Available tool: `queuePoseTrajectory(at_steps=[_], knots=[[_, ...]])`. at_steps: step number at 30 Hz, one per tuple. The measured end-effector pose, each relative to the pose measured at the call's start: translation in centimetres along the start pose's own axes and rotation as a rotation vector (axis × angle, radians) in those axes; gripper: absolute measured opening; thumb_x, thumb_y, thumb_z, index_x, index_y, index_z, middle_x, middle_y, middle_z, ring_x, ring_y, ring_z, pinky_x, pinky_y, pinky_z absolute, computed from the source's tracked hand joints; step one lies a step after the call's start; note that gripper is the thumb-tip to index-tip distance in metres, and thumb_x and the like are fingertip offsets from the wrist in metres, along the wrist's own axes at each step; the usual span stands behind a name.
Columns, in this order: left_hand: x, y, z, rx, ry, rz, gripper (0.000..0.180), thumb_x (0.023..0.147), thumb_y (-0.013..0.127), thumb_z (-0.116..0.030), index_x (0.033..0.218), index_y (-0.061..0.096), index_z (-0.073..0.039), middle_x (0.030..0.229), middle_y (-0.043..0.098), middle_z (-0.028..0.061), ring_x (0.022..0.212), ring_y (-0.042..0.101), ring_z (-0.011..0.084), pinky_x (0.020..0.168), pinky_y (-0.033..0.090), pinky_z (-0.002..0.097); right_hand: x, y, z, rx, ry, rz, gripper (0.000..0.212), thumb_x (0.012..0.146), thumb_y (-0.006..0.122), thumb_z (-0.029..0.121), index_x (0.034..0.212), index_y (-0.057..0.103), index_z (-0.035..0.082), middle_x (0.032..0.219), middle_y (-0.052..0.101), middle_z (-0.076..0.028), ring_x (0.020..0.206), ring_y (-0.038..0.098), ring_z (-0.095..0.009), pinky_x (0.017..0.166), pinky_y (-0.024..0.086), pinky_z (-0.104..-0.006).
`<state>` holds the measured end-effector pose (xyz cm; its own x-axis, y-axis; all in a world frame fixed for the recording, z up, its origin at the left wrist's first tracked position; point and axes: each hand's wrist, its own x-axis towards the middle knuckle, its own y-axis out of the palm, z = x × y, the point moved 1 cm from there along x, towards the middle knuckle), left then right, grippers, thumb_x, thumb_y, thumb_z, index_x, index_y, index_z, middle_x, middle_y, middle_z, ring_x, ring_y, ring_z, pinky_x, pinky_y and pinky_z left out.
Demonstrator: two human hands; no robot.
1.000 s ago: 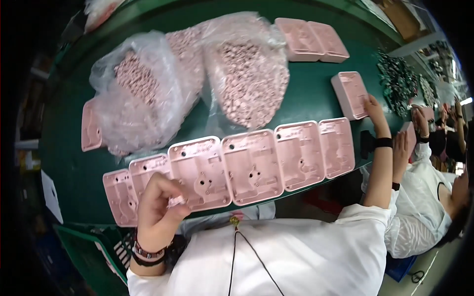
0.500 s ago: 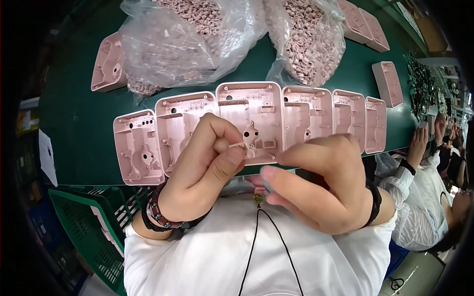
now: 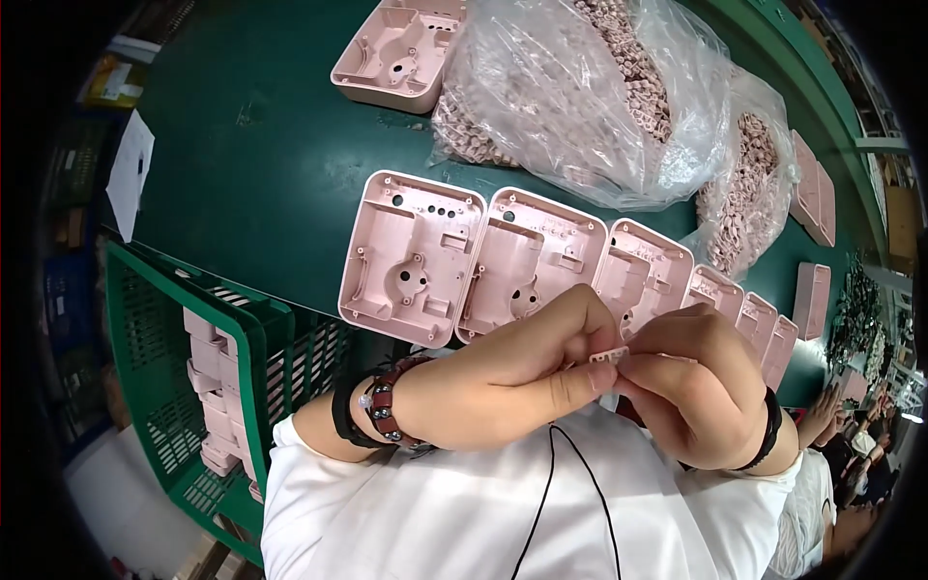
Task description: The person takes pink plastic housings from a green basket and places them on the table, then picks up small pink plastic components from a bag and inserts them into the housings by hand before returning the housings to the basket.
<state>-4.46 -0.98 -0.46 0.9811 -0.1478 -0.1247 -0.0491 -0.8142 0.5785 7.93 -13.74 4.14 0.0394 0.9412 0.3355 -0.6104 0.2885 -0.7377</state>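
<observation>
A small pale pink plastic piece shows between my fingertips, partly hidden. My left hand pinches it from the left, thumb and forefinger closed. Against its other end, my right hand has its fingers curled and pressed together, touching the piece. Just beyond both hands runs a row of open pink plastic housings, among them the leftmost housing and its neighbour, with posts and holes inside. My left hand partly covers the near edges of the middle ones.
Clear bags of small pink parts, a large bag and a smaller bag, lie behind the row. Another housing sits far left. A green crate with stacked pink pieces stands at my left. Dark parts and co-workers' hands are at right.
The view has swung left, so the housings and bags appear farther right. My hands, apart before, have come together at the small piece.
</observation>
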Motion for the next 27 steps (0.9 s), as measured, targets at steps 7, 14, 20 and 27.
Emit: queuePoseTrajectory(at_steps=[7,14,20,27], knots=[[-0.3,-1.1,-0.1,0.173,0.023,-0.087,0.022,0.092,0.046,-0.018,0.100,0.036,-0.001,0.083,0.046,0.0033,0.073,0.046,0.0105,0.066,0.038,0.0229,1.3,0.0,-0.1,-0.222,-0.046,0.094,0.020,0.061,0.071,0.007,0.078,0.061,0.005,0.075,0.055,-0.004,0.061,0.050,-0.017,0.056,0.035,-0.0290],[-1.9,-3.0,1.0,0.302,0.168,-0.250,0.024,0.089,0.050,-0.013,0.104,0.035,-0.001,0.084,0.044,0.0039,0.072,0.046,0.0132,0.065,0.038,0.0251,3.7,1.5,-0.9,-0.216,0.015,0.151,0.013,0.062,0.068,0.012,0.072,0.061,0.010,0.069,0.055,0.002,0.057,0.048,-0.012,0.060,0.028,-0.0292],[-6.1,-7.2,-0.6,-0.315,0.799,-0.819,0.024,0.089,0.045,-0.009,0.110,0.039,0.000,0.095,0.041,0.0076,0.076,0.040,0.0153,0.065,0.036,0.0239,10.3,7.1,-3.8,-0.414,-0.010,0.263,0.006,0.063,0.064,0.012,0.064,0.058,0.011,0.066,0.048,0.004,0.070,0.050,-0.013,0.066,0.032,-0.0290],[-8.6,-8.6,0.5,-0.294,0.900,-1.066,0.023,0.092,0.039,-0.009,0.113,0.042,0.001,0.104,0.043,0.0106,0.073,0.036,0.0107,0.059,0.035,0.0204,12.1,9.9,-5.8,-0.571,-0.126,0.405,0.008,0.062,0.060,0.013,0.069,0.063,0.010,0.087,0.047,-0.002,0.091,0.043,-0.017,0.074,0.034,-0.0280]])
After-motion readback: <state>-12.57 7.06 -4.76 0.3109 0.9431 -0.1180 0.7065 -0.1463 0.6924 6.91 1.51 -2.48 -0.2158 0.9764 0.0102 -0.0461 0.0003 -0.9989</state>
